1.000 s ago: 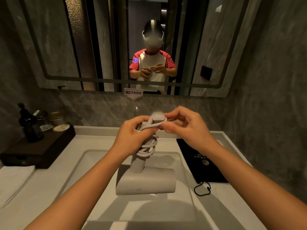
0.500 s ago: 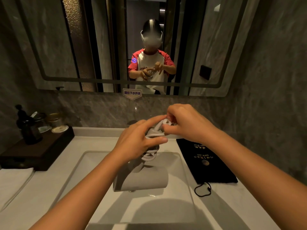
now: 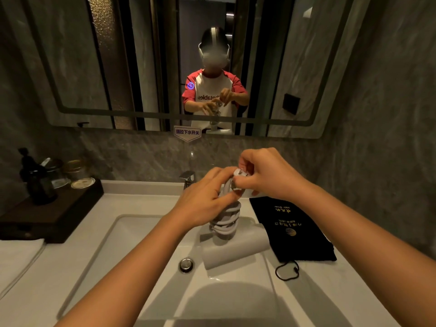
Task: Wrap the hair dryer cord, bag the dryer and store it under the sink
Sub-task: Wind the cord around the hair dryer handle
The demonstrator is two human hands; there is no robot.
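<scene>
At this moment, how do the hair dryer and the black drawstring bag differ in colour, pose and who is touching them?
The hair dryer is pale grey, the black bag dark with gold print. The dryer is held over the sink, handle up, by the left hand and right hand; the bag lies flat on the counter, untouched. The dryer has cord coiled around its handle; the bag's drawstring lies loose.

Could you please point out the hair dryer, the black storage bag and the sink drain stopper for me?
hair dryer (image 3: 233, 252), head view, on its pale barrel.
black storage bag (image 3: 292, 230), head view, on its printed face.
sink drain stopper (image 3: 186, 264), head view, on its metal cap.
</scene>
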